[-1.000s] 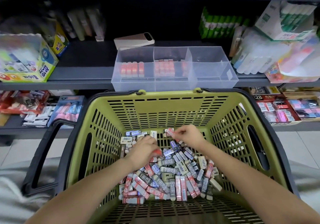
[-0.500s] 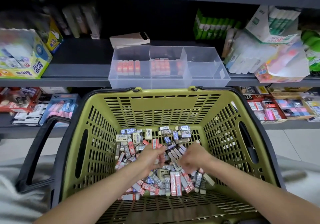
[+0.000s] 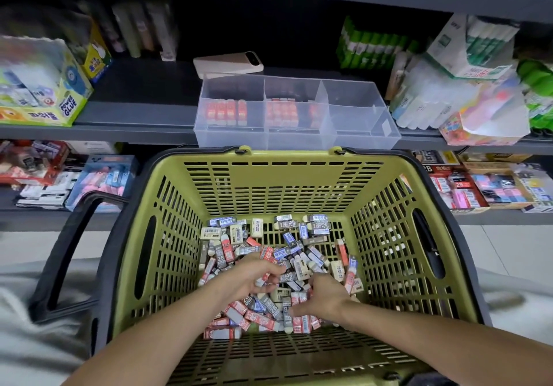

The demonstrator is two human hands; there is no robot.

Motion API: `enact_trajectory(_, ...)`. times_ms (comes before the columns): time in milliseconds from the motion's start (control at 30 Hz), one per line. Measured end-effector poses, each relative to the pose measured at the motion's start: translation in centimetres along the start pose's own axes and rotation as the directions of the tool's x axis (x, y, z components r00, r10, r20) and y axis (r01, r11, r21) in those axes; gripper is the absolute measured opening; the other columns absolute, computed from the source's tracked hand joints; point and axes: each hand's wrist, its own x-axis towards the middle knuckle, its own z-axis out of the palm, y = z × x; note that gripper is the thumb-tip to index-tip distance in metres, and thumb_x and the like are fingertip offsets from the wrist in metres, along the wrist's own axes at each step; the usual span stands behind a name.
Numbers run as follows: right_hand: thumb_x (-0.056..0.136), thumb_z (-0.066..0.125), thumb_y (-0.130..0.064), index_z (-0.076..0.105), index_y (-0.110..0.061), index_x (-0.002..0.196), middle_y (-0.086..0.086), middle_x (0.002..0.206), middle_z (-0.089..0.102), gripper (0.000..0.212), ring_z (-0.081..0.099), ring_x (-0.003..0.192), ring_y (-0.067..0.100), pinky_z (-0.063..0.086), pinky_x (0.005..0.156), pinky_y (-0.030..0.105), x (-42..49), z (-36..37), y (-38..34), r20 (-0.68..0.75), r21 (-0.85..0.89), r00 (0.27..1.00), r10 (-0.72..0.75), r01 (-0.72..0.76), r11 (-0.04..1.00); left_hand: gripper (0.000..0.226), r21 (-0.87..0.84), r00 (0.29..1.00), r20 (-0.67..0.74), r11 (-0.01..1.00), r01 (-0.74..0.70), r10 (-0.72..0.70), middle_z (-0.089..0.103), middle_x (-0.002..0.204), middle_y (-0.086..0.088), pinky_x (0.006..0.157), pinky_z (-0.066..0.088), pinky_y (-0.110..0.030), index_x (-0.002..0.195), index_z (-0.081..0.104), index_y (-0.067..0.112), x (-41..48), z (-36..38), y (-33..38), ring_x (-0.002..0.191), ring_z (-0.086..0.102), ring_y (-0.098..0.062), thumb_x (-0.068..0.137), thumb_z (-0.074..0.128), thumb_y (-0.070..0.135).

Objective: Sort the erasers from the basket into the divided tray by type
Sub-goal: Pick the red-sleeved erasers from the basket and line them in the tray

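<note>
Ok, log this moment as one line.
stage: picking | left hand: fingers curled in eraser pile, grip unclear | right hand: same | basket: holds pile | tray: red erasers in left, middle compartments

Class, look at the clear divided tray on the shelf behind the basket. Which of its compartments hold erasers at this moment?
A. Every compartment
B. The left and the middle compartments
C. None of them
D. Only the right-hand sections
B: red-wrapped erasers stand in the left compartment of the tray and more in the middle one; no erasers show in its right-hand sections.
</note>
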Motion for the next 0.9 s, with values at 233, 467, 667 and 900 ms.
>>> enact_trajectory(233, 0.067, 0.077, -0.05, 0.045, -0.012, 0.119, 0.002, 0.116, 0.055, 0.072, 0.057, 0.1, 0.017, 0.048, 0.071, 0.026, 0.4, 0.5, -0.5, -0.05, -0.195, 0.996, -0.075, 0.064, 0.979, 0.053, 0.02, 1.0, -0.009, 1.0, -0.002, 0.002, 0.066, 0.083, -0.007, 0.061, 0.054, -0.023, 0.118, 0.052, -0.001, 0.4, -0.2, -0.2, 0.068, 0.064, -0.013, 0.073, 0.079, 0.007)
enact_trajectory(467, 0.07, 0.078, -0.038, 0.058, -0.019, 0.123, -0.001, 0.123, 0.058, 0.059, 0.056, 0.107, 0.015, 0.046, 0.085, 0.025, 1.0, -0.2, 0.2, 0.102, -0.078, 0.954, -0.281, 0.289, 0.954, 0.031, 0.035, 1.0, 0.009, 0.999, 0.002, -0.002, 0.065, 0.084, -0.008, 0.067, 0.057, -0.025, 0.102, 0.061, 0.0, 0.3, -0.2, 0.0, 0.072, 0.062, -0.015, 0.076, 0.077, 0.005)
enact_trajectory(667, 0.069, 0.082, -0.027, 0.066, -0.014, 0.11, -0.002, 0.11, 0.063, 0.046, 0.058, 0.101, 0.015, 0.047, 0.091, 0.027, 0.9, -1.4, 0.2, 0.153, 0.125, 0.933, -0.326, 0.309, 0.943, 0.035, -0.01, 0.997, 0.079, 1.0, -0.005, 0.006, 0.07, 0.087, -0.007, 0.07, 0.057, -0.026, 0.1, 0.065, 0.001, -0.3, 0.0, 0.5, 0.076, 0.068, -0.016, 0.072, 0.08, 0.015)
enact_trajectory(900, 0.07, 0.08, -0.015, 0.073, -0.026, 0.077, -0.007, 0.082, 0.072, 0.015, 0.066, 0.078, 0.006, 0.05, 0.069, 0.021, -0.3, -7.2, -2.3, 0.119, 0.547, 0.92, -0.373, 0.253, 0.798, 0.066, -0.197, 0.952, 0.305, 0.98, 0.026, 0.036, 0.063, 0.122, -0.021, 0.085, 0.054, -0.042, 0.122, 0.054, 0.007, -1.6, 0.4, 2.1, 0.108, 0.064, -0.033, 0.071, 0.076, 0.043)
